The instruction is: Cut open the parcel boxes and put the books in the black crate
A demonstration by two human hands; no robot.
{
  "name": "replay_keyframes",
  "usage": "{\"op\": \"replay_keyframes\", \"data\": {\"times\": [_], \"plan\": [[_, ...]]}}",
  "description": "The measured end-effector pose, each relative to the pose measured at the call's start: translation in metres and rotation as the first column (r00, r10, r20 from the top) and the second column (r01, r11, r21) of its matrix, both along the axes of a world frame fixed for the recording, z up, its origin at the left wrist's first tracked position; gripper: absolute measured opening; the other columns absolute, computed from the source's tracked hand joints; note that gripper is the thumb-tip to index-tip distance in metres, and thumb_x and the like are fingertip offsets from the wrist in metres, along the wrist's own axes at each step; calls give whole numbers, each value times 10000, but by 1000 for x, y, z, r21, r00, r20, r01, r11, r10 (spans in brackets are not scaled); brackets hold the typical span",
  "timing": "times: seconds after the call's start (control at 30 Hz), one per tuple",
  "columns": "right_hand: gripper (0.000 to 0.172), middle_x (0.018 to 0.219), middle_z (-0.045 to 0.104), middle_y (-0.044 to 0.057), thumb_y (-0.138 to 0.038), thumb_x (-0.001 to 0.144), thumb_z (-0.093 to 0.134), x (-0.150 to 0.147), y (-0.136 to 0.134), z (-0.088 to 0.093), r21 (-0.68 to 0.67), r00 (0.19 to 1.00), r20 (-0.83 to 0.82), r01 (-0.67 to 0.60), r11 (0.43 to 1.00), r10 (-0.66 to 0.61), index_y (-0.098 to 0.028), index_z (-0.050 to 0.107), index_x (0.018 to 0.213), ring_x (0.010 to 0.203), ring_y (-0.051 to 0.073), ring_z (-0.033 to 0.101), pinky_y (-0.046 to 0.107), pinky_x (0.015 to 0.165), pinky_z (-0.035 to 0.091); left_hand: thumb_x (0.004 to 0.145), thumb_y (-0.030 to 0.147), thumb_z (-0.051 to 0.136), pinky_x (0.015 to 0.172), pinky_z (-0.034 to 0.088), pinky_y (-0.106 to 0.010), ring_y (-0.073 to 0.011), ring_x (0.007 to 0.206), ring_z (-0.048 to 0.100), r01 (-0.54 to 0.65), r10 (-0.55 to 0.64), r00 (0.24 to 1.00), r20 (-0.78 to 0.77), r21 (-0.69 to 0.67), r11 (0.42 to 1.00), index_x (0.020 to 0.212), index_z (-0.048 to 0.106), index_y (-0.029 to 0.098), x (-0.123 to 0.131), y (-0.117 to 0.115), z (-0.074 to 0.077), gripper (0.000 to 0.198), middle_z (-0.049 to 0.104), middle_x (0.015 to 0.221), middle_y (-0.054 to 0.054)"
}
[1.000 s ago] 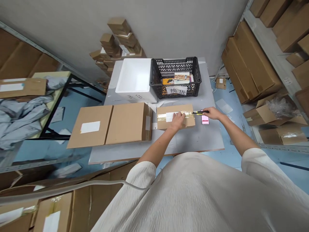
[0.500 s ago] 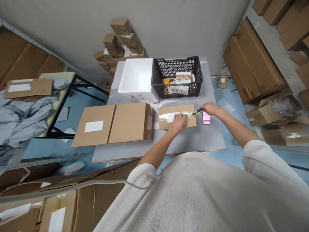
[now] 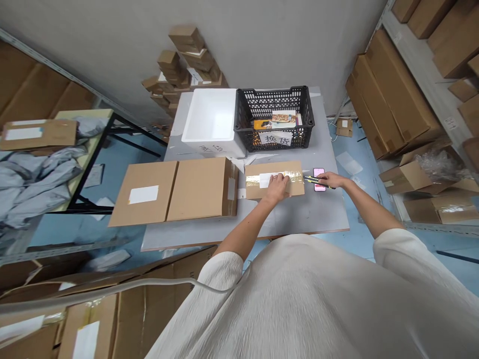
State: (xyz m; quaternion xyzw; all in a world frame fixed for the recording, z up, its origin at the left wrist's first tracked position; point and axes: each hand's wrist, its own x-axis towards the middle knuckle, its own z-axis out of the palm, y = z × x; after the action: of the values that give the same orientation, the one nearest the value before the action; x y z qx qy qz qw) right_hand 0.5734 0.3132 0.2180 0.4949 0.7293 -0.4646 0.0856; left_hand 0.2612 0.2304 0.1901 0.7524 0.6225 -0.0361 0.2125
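Note:
A small taped cardboard box [image 3: 258, 187] with a white label lies on the grey table [image 3: 299, 217]. My left hand [image 3: 277, 186] rests flat on its top, fingers spread over the tape. My right hand [image 3: 330, 179] is closed round a yellow and black utility knife [image 3: 312, 179], whose blade end points at the box's right edge. Under the knife lies a pink phone [image 3: 318, 173].
A black crate [image 3: 273, 118] with a paper sign and a white foam box [image 3: 213, 121] stand at the table's back. A large flat carton [image 3: 175, 190] lies at the left. Stacked cartons fill shelves on the right and the floor near me.
My right hand drew the knife back to the right, off the box's right end, to above the pink phone. My left hand stayed on the box.

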Motion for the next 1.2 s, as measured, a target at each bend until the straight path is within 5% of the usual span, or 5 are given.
{"op": "replay_keyframes", "data": {"times": [0.3, 0.47, 0.7, 0.93, 1.2], "plan": [[336, 788, 709, 13, -535, 1026, 722, 9, -29, -11, -108, 953, -158, 242, 964, -257, -216, 666, 940, 722, 160, 649, 252, 676, 522, 834, 369, 957, 1403, 252, -560, -422, 1454, 632, 8, -8, 999, 36, -7, 1000, 1592, 549, 259, -5, 9, -2, 868, 576, 1579, -196], [469, 873, 790, 45, -674, 980, 795, 13, -36, -13, -129, 849, -297, 417, 900, -437, -238, 635, 1046, 709, 185, 695, 293, 692, 560, 831, 419, 944, 1298, 440, -507, -423, 1486, 596, 3, -5, 996, 86, 26, 1000, 1729, 414, 260, -10, 11, -1, 1055, 513, 1666, -203], [504, 881, 782, 45, -687, 1118, 514, 0, -39, -9, 198, 930, -293, 287, 937, -222, -246, 729, 1001, 821, 245, 721, 337, 771, 572, 1105, 278, 532, 1237, 508, -502, -376, 1494, 593, -77, 61, 992, 113, 139, 987, 1561, 611, 215, -14, 30, 1, 467, 561, 1655, -195], [410, 1339, 810, 130, -366, 1065, 698, -8, -40, -14, 499, 998, -42, 61, 864, -46, -263, 794, 1450, 1245, 351, 746, 442, 1065, 587, 1044, 296, 664, 1391, 313, -595, -402, 1713, 372, -65, 51, 995, 86, 170, 983, 1641, 533, 212, -18, 46, -14, 617, 442, 1810, -219], [437, 1364, 791, 123, -332, 1063, 736, -9, -34, -26, 547, 997, 70, -23, 837, -18, -293, 777, 1497, 1300, 346, 721, 443, 1108, 579, 1087, 318, 532, 1410, 260, -644, -394, 1777, 270, -41, 36, 998, 57, 94, 995, 1758, 425, 162, -16, 53, -26, 697, 343, 1879, -247]]}}
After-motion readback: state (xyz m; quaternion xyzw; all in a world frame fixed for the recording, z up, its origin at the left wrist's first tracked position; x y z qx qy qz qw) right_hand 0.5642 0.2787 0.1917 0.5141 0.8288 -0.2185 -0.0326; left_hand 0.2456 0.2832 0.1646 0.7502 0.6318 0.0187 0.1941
